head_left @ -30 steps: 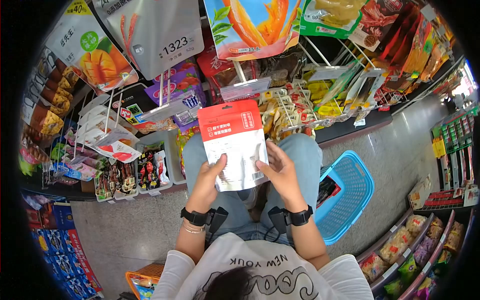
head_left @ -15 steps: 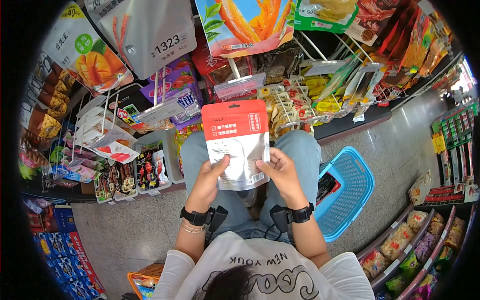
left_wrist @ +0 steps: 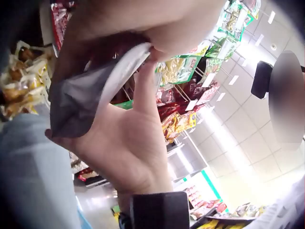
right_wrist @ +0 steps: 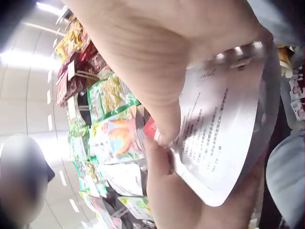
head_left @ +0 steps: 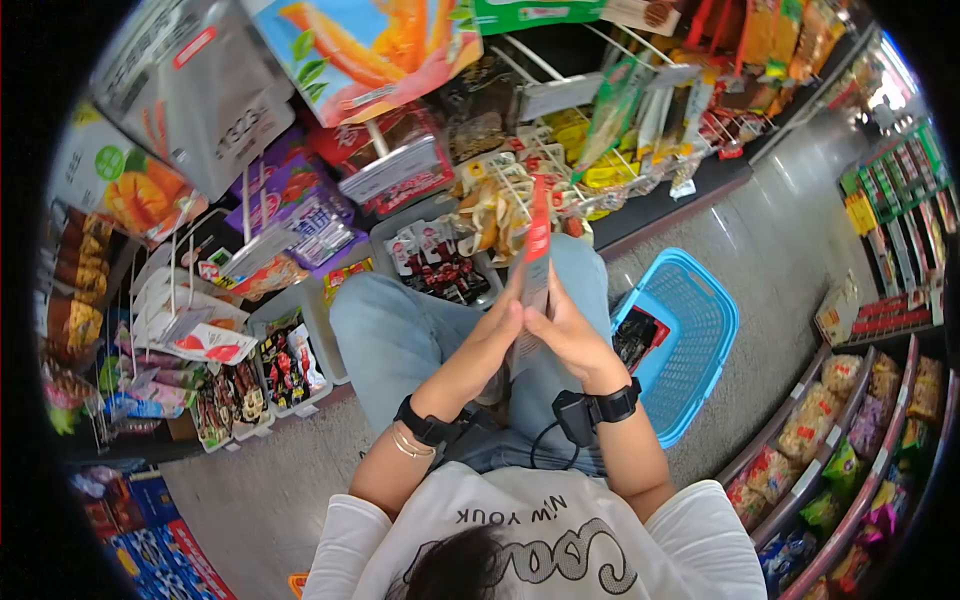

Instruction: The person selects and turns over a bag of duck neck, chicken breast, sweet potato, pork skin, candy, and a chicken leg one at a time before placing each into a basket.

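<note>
A red and silver pouch (head_left: 535,262) stands edge-on between both hands above the lap. The left hand (head_left: 487,343) holds it from the left, its thumb near the other thumb; the right hand (head_left: 575,338) holds the opposite side. In the left wrist view the pouch's grey bottom (left_wrist: 78,102) shows between the two hands. The right wrist view shows the printed silver back (right_wrist: 219,124) of the pouch, with the right hand (right_wrist: 152,52) over its edge and the other hand behind it.
A blue basket (head_left: 690,335) with dark packages stands on the floor right of the legs. Hanging snack bags (head_left: 370,50) and bins (head_left: 290,360) line the shelf in front. More shelves (head_left: 800,440) are at lower right; an orange edge shows at bottom left.
The pouch has turned from its printed back facing the head to edge-on. Both hands have come closer together around it, and the head view has shifted to the right.
</note>
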Demonstrator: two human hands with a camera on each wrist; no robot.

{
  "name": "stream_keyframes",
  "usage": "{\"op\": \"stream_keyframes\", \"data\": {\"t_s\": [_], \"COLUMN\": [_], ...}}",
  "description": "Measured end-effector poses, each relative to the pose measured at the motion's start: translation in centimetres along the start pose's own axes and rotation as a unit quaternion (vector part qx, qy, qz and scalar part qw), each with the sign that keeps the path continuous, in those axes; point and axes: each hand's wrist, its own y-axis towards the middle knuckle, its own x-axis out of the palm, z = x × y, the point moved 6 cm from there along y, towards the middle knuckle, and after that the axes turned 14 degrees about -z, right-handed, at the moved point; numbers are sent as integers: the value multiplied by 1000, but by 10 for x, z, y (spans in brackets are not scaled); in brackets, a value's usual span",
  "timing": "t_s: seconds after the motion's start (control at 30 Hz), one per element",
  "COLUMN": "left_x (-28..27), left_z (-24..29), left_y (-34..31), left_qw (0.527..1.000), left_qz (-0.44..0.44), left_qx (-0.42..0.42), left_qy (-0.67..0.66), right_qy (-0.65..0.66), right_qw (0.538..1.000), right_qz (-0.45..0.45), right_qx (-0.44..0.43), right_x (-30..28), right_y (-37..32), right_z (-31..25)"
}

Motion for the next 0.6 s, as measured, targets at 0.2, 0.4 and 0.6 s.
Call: {"op": "stream_keyframes", "data": {"t_s": [0.2,0.4,0.6], "left_x": [47,86,103], "left_z": [-22,-52,-97], "left_y": [58,107,145], "left_qw": [985,988,983], "left_qz": [-105,-105,-83], "left_qx": [-35,-100,-130], "left_qy": [136,55,-95], "right_qy": [167,135,154], "right_qw": [985,985,955], "right_qz": [-18,93,244], "right_qx": [-40,-61,-70], "right_x": [-34,-83,-123], "right_y": [-65,-137,-208], "right_z": [-24,-44,-60]}}
